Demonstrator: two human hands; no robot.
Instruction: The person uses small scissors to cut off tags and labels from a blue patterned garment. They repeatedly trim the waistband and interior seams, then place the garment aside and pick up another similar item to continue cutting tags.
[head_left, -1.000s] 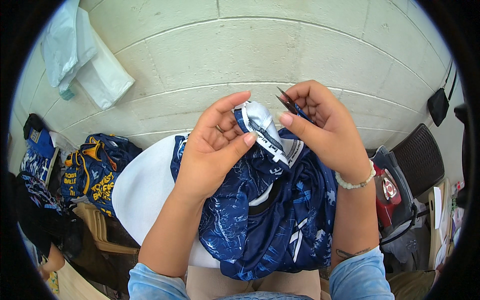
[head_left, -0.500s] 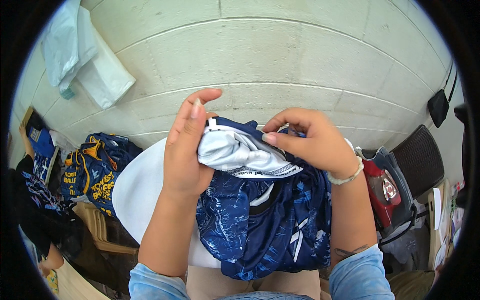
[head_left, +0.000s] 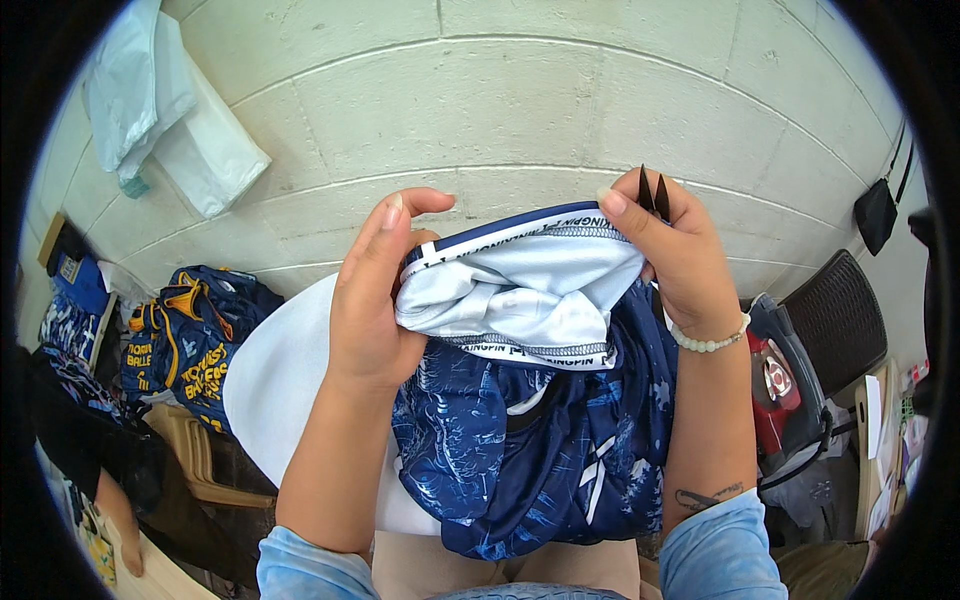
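A navy jersey (head_left: 460, 440) with a lighter blue pattern lies bunched over my lap and the white surface. One sleeve cuff (head_left: 500, 325) is held up, its pale inside showing and a white lettered band along its rim. My left hand (head_left: 375, 300) grips the cuff's left end, with the index finger raised off the cloth. At the cuff's upper right edge, my right hand (head_left: 670, 250) pinches the band between thumb and fingers. Two dark pointed blades of small scissors (head_left: 652, 190) stick up from that same hand; their handle is hidden in the palm.
Beneath the jersey is a white rounded table (head_left: 270, 370), close to a pale block wall (head_left: 520, 110). Navy and yellow jerseys (head_left: 195, 345) are piled at left, beside a co-worker's arm (head_left: 122, 520). To the right stand a red and grey bag (head_left: 775, 385) and a dark chair (head_left: 835, 320).
My right hand has moved up and right, pulling the cuff open wider; the scissor blades now show. My left hand has barely moved. The co-worker's raised arm at left has come down.
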